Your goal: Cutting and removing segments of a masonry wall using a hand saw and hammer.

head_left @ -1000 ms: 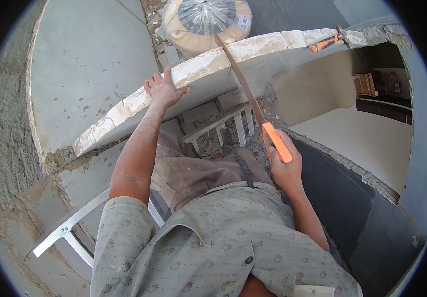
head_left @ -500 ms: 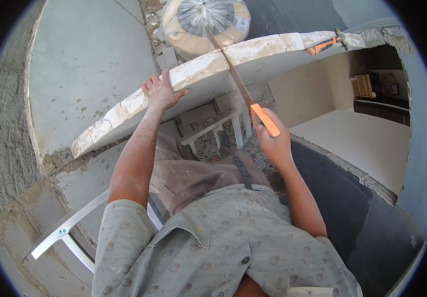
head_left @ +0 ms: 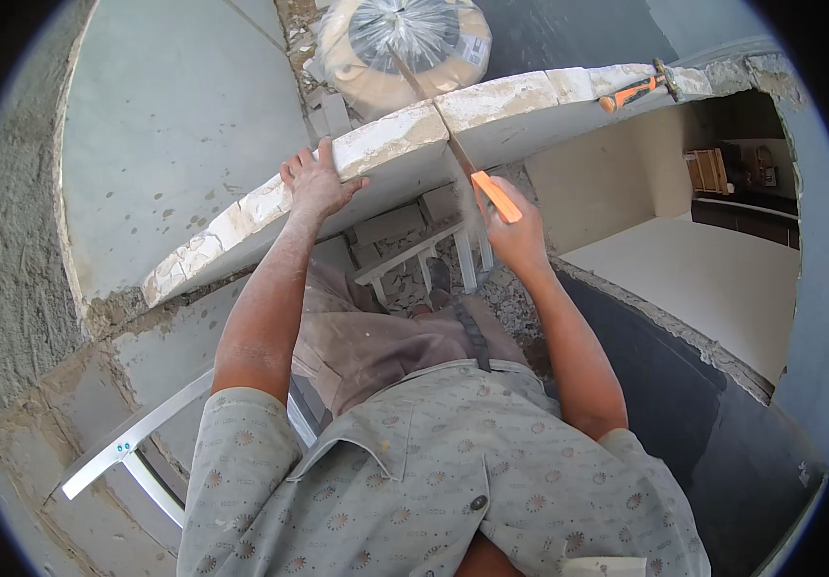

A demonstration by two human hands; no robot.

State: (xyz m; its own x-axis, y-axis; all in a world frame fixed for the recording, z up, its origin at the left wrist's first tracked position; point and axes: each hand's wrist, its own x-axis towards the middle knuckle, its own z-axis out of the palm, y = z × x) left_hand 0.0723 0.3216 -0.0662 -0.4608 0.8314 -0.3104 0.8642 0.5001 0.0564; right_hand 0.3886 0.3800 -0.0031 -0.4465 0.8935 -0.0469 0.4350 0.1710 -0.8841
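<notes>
My right hand (head_left: 513, 231) is wrapped round the orange handle of a hand saw (head_left: 497, 197). The saw's long blade sits in a narrow cut across the top of a low, rough white block wall (head_left: 376, 137), and its tip sticks out past the far side. To the left of the cut, my left hand (head_left: 318, 184) rests on the wall's top edge with its fingers spread, holding no tool. Pale dust hangs below the cut on the near face.
A plastic-wrapped round bundle (head_left: 400, 58) stands beyond the wall. An orange-and-black handled tool (head_left: 631, 93) lies on the wall's right part. A metal ladder (head_left: 111, 462) stands around my legs, with rubble (head_left: 506, 298) below. A jagged opening (head_left: 693, 250) lies at the right.
My right hand has pushed the saw forward, away from me, so its handle is closer to the wall and more blade shows beyond. My left hand stays on the wall.
</notes>
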